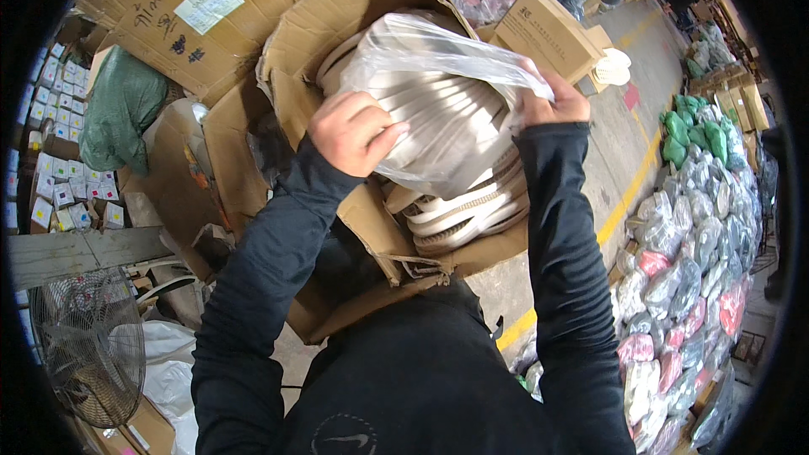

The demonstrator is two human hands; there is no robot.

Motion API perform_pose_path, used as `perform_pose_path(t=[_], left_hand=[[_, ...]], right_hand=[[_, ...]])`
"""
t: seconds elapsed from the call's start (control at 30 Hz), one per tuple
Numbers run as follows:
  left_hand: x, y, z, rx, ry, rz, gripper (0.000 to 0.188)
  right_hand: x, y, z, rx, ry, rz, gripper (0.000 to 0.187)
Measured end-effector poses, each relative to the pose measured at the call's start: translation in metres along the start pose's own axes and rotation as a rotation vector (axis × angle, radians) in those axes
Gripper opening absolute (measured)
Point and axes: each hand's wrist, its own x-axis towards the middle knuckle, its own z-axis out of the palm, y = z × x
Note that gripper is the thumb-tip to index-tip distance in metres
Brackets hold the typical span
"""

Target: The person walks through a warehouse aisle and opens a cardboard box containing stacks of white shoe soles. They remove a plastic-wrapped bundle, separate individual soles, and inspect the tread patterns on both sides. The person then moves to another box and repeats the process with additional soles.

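A clear plastic bag [438, 55] is stretched between my two hands over an open cardboard box [291, 42]. My right hand [552, 101] pinches the bag's right edge, the fingers partly behind the film. At the bag's left side my left hand [352, 131] is closed on the plastic, its thumb pointing right. Rows of cream-white shoe soles [463, 211] fill the box, packed on edge with tan lines along their sides. Many of them show only through the film, so I cannot tell whether any lie inside the bag.
A large marked carton [194, 17] and a green sack [126, 105] stand to the left. A caged fan [88, 350] is at lower left. Beyond the box sits a smaller carton [548, 38]. Many bagged bundles [687, 261] cover the floor at right, past a yellow line [632, 190].
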Motion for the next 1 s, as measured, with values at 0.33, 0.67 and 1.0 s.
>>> perform_pose_path(t=[0.33,0.67,1.0], left_hand=[[0.007,-0.06,0.011,0.674,-0.363,-0.279,0.034],[-0.016,-0.053,0.025,0.324,-0.228,-0.379,0.037],[-0.064,-0.006,0.036,0.131,-0.024,-0.286,0.03]], right_hand=[[0.012,-0.011,0.022,-0.22,-0.167,-0.046,0.024],[0.003,-0.017,0.027,-0.107,-0.102,-0.168,0.02],[-0.009,-0.035,0.04,0.041,-0.229,-0.153,0.02]])
